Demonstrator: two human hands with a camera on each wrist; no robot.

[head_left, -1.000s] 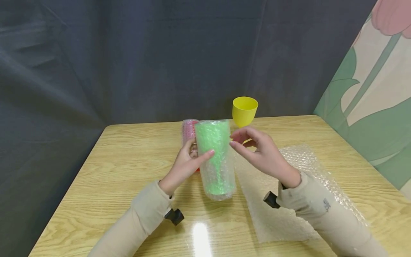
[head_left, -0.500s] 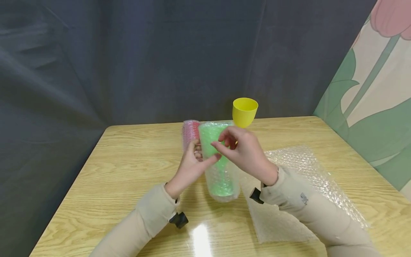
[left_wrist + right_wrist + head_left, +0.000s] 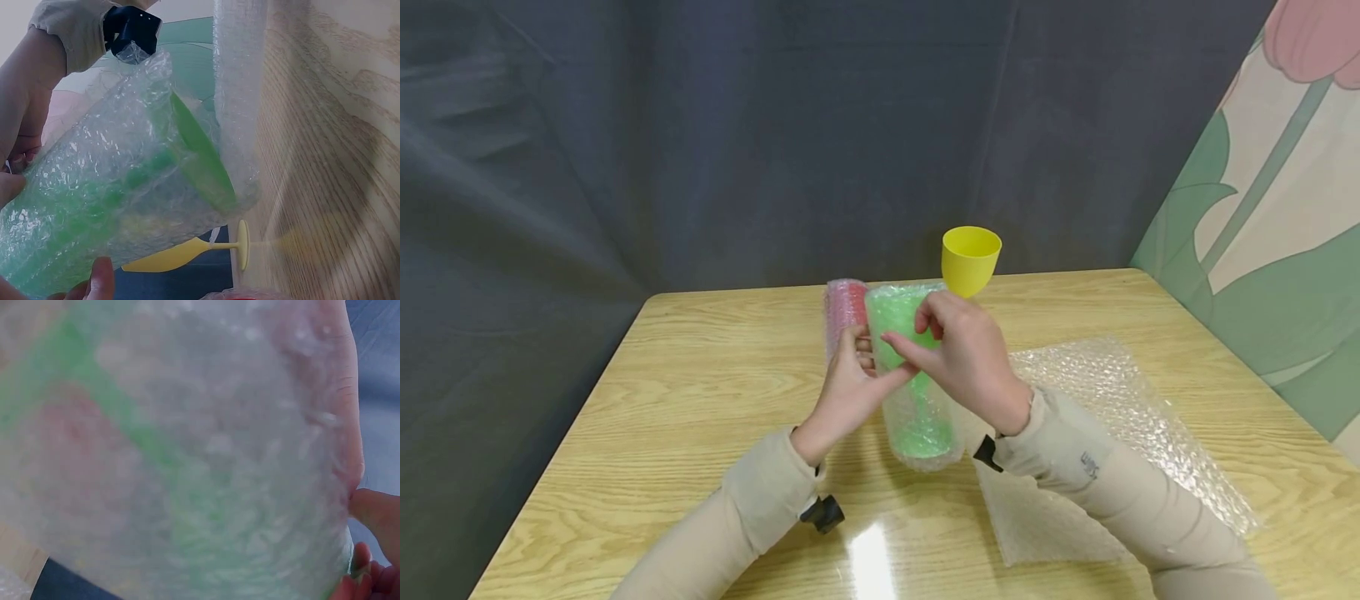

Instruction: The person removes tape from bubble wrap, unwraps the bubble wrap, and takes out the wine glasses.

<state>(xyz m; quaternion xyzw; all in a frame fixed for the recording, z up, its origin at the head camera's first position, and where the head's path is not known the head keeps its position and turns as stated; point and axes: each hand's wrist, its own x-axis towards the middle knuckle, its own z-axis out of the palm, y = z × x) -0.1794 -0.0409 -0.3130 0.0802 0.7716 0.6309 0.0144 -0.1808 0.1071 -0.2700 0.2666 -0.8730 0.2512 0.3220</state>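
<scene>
Remotely, over the wooden table (image 3: 715, 400), I watch a bubble-wrapped green goblet (image 3: 922, 421), likely light, soft-skinned, slippery, best held round its padded middle; the left hand (image 3: 850, 385) grips its side; whether the right hand (image 3: 976, 358) before it pinches, I cannot tell.

No word or number can be read for certain. The one trace of lettering is a small dark print (image 3: 1088, 465) on the right sleeve (image 3: 1150, 504), a little up the forearm from the cuff (image 3: 1028, 423). It is a short row of a few characters, slanting roughly along the arm, too small and blurred to make out. In the head view, the print shows over the right half of the tabletop (image 3: 700, 375), well in from its right edge.
</scene>
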